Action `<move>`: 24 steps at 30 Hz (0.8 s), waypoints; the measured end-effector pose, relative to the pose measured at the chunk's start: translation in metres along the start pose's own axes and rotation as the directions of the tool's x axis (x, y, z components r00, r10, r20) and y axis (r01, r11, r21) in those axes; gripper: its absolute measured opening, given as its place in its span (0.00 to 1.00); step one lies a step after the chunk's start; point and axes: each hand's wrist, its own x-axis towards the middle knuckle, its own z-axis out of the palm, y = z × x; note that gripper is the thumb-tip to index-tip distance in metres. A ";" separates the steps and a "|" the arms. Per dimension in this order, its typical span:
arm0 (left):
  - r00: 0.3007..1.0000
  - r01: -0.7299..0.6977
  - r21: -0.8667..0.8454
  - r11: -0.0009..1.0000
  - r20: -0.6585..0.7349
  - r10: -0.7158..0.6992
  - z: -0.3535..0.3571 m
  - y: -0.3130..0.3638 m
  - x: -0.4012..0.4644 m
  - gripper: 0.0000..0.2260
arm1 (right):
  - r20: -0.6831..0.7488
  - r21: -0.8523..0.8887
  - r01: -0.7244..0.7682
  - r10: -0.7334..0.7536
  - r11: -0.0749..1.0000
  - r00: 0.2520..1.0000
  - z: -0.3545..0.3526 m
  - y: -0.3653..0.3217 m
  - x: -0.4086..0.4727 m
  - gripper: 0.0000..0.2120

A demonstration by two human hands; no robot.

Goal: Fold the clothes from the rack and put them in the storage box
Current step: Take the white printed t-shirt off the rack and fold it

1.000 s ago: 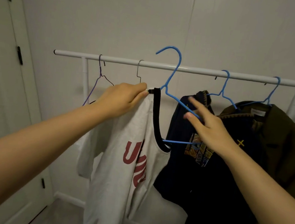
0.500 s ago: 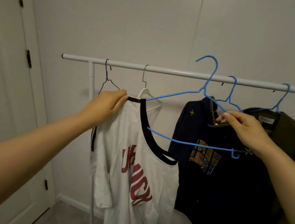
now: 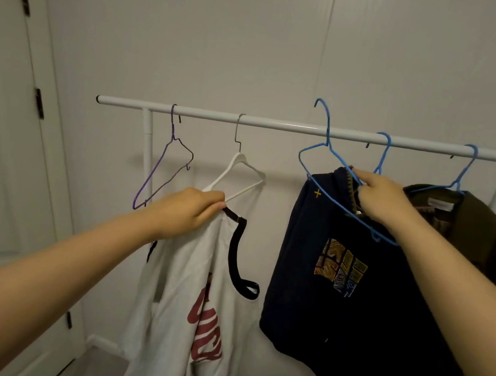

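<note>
Your left hand grips the white T-shirt at its black collar — the shirt hangs straight down below that grip, free of any hanger. To the right, your right hand pinches the empty blue hanger, its hook just above the rack rail — lowering it looks like the next move.

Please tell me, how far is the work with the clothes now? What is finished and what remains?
Early stage. Done: the white T-shirt is off its hanger; the left hand grips its collar. In hand: the right hand holds the freed blue hanger, its hook above the rail, not on it. Left: the navy top and olive jacket hang on the rack; nothing is folded, and no storage box is in view.
</note>
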 end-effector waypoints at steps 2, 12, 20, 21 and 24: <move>1.000 0.019 -0.011 1.000 0.020 -0.019 0.002 0.000 -0.003 0.17 | 0.023 0.021 -0.022 0.022 1.000 0.999 0.013 -0.008 0.013 0.30; 0.989 0.103 -0.016 0.995 0.109 -0.100 0.007 0.005 -0.016 0.11 | 0.223 0.092 -0.120 0.097 0.988 0.970 0.063 -0.031 0.037 0.29; 0.989 0.081 -0.031 0.996 0.126 -0.077 0.007 0.010 -0.013 0.12 | 0.099 -0.295 0.071 -0.043 0.953 0.994 0.066 -0.023 0.019 0.29; 0.991 0.067 -0.036 0.997 0.120 -0.062 0.007 0.012 -0.012 0.11 | -0.032 -0.459 0.204 -0.245 0.865 0.969 0.068 -0.019 0.012 0.30; 0.995 0.031 -0.033 0.999 0.098 -0.028 0.009 0.015 -0.008 0.11 | -0.129 -0.236 0.666 -0.702 0.708 0.700 0.074 -0.024 -0.019 0.27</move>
